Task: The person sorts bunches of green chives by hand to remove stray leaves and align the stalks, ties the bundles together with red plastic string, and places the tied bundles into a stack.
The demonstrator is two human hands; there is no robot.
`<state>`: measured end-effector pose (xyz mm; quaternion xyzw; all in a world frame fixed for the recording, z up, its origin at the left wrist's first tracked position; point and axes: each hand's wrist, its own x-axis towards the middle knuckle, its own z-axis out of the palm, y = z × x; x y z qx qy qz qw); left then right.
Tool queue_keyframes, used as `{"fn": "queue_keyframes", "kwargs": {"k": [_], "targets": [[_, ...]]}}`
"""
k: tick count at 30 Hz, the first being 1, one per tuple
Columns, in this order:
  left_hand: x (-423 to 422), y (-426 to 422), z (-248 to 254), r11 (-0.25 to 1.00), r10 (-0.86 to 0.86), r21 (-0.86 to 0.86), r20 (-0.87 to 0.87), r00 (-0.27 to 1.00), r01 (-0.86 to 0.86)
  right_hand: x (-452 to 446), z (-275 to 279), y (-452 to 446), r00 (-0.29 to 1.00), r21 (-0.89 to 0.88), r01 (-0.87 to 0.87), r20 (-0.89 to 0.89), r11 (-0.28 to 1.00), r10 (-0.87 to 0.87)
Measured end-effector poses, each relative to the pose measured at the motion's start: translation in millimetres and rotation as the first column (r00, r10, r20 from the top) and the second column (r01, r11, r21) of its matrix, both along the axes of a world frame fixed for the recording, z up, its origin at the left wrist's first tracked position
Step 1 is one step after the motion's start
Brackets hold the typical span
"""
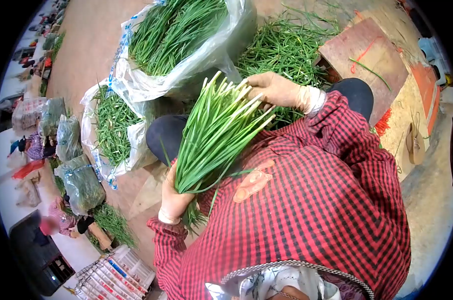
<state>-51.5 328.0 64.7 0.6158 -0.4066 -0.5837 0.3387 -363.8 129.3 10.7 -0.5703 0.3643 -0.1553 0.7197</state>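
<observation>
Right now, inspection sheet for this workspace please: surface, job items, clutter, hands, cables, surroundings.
Surface: brown floor, no table seen.
Job items: bundle of green stalks, pale ends up toward the right hand; large plastic bag of greens, smaller bag beside it.
Clutter: loose stalks heaped ahead; board with one stalk and a red strand on it.
Hands: left hand grips the leafy end; right hand at the pale ends.
Cables: nothing seen.
Surroundings: co-worker and wrapped bales, far left.
</observation>
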Motion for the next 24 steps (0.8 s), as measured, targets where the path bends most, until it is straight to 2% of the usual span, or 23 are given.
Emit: {"fn": "queue_keyframes", "kwargs": {"k": [3,4,5,7,8,9,11,12,13,15,16,17,19,20,21,23,24], "targets": [[1,2,3,0.999,-0.029,-0.036,0.047,0.998,0.031,-17,9,-18,0.973,-0.047,0.123,-0.192,0.991,-0.130],[2,1,2,0.998,-0.048,-0.041,0.068,0.997,0.050,-21,-1,-22,0.960,-0.259,0.238,-0.082,0.936,-0.267],[1,0,3,0.998,-0.052,-0.044,0.064,0.997,0.054,-34,-3,-30,0.908,-0.298,0.337,-0.146,0.893,-0.392],[-2,1,4,0.996,-0.073,-0.044,0.097,0.993,0.077,-52,5,-37,0.896,-0.111,0.414,-0.122,0.903,-0.426],[-2,2,1,0.996,-0.070,-0.047,0.075,0.995,0.074,-51,5,-34,0.926,-0.167,0.329,-0.136,0.929,-0.352],[-4,1,0,0.996,-0.075,-0.044,0.074,0.994,0.078,-43,18,-26,0.958,-0.080,0.225,-0.165,0.971,-0.236],[-6,-2,-2,0.990,-0.109,-0.076,0.119,0.987,0.118,-27,13,-13,0.989,-0.334,-0.037,-0.150,0.942,-0.014],[-5,-5,-4,0.983,-0.147,-0.084,0.177,0.973,0.163,-24,18,-10,0.982,-0.381,-0.129,-0.181,0.915,0.063],[-7,-6,-1,0.983,-0.148,-0.084,0.175,0.973,0.165,-19,21,-6,0.980,-0.433,-0.094,-0.198,0.897,0.007],[-11,-5,5,0.997,-0.072,-0.041,0.003,0.997,0.072,-19,20,-13,0.993,-0.407,-0.064,-0.120,0.911,0.016],[-5,-2,0,0.996,-0.088,-0.016,0.010,0.996,0.088,-20,23,-16,0.998,-0.389,-0.029,-0.062,0.921,0.005],[-4,-1,0,0.996,-0.083,-0.014,0.012,0.996,0.083,-26,31,-18,0.994,-0.397,0.000,-0.104,0.918,-0.045],[-3,0,0,1.000,0.022,-0.015,-0.086,0.996,-0.024,-41,36,-29,0.969,-0.342,0.157,-0.131,0.927,-0.212],[-1,-1,2,1.000,0.013,-0.007,-0.065,0.998,-0.013,-51,30,-38,0.929,-0.370,0.284,-0.122,0.885,-0.349],[-2,2,4,0.994,0.111,0.028,-0.157,0.981,-0.108,-65,24,-47,0.871,-0.398,0.403,-0.109,0.824,-0.479],[4,3,5,0.990,0.118,0.082,-0.091,0.989,-0.111,-98,20,-60,0.781,-0.420,0.391,-0.320,0.819,-0.536],[8,4,5,0.990,0.123,0.078,-0.092,0.988,-0.116,-113,-5,-68,0.734,-0.480,0.253,-0.471,0.840,-0.490]]}}
